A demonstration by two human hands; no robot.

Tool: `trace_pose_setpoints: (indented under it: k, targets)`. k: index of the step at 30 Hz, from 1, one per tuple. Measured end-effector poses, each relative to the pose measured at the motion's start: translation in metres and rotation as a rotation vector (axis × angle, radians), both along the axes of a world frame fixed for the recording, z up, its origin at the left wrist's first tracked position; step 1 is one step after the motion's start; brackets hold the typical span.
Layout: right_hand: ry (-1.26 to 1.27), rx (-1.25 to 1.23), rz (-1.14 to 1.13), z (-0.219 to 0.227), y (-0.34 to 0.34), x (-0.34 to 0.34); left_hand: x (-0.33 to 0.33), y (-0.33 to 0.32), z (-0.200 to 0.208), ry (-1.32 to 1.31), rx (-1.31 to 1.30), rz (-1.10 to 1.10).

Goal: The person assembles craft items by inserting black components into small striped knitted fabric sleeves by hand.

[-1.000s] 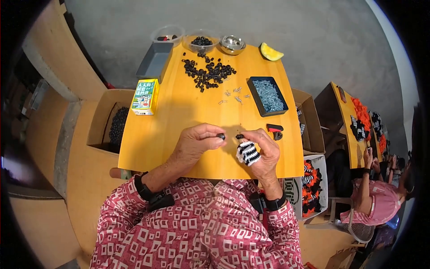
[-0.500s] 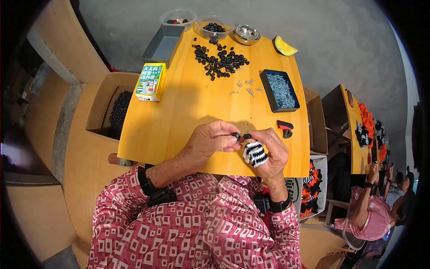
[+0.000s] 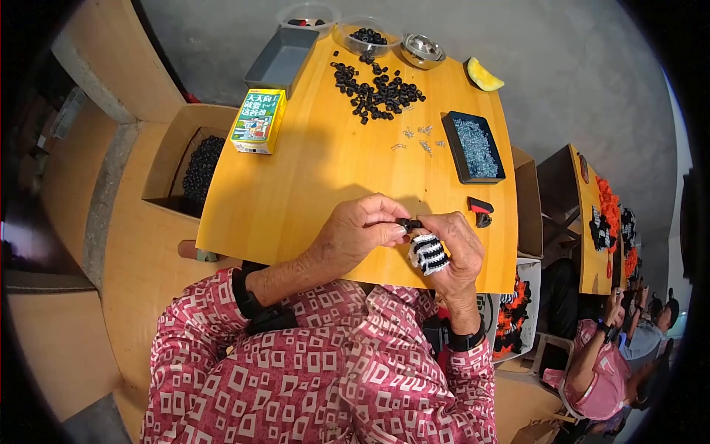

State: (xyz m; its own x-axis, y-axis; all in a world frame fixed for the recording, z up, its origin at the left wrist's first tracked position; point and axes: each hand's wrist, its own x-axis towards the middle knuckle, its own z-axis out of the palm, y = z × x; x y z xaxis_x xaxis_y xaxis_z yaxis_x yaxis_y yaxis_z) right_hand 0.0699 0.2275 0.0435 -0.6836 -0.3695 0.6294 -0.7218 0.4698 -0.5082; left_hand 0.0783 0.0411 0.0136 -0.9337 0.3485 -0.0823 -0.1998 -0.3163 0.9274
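Black parts (image 3: 409, 223) sit between left grip (image 3: 361, 228) and right grip (image 3: 457, 248) fingertips.

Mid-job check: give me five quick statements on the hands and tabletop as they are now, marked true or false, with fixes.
1. The right hand holds a striped knitted piece. True.
2. The black tray stands left of the yellow carton. False: it stands to the right.
3. The left hand pinches a small black part. True.
4. The fruit wedge lies right beside the hands. False: it lies at the far right corner of the table.
5. The gray tray stands beyond the yellow carton. True.
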Motion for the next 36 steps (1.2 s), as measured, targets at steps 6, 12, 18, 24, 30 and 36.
trace_pose_setpoints:
  k: [6,12,18,24,30,36]
  targets:
    - [0.062,0.075,0.016,-0.003,-0.001,-0.003,-0.001,0.0,-0.002,0.003,-0.019,0.001]
    - [0.098,0.139,0.011,-0.001,-0.001,-0.001,0.0,0.0,-0.004,0.052,-0.067,0.024]
    - [0.158,0.374,0.012,0.009,0.0,0.003,0.0,-0.001,0.0,0.134,-0.246,0.049]
    - [0.07,0.143,0.028,-0.01,-0.004,-0.001,0.0,0.001,-0.009,0.092,-0.184,0.064]
    - [0.045,0.162,-0.022,-0.017,-0.007,0.003,-0.001,0.001,-0.014,0.043,-0.129,0.07]
    - [0.062,0.301,-0.067,-0.019,-0.006,0.005,-0.005,-0.001,-0.02,0.025,-0.162,0.035]
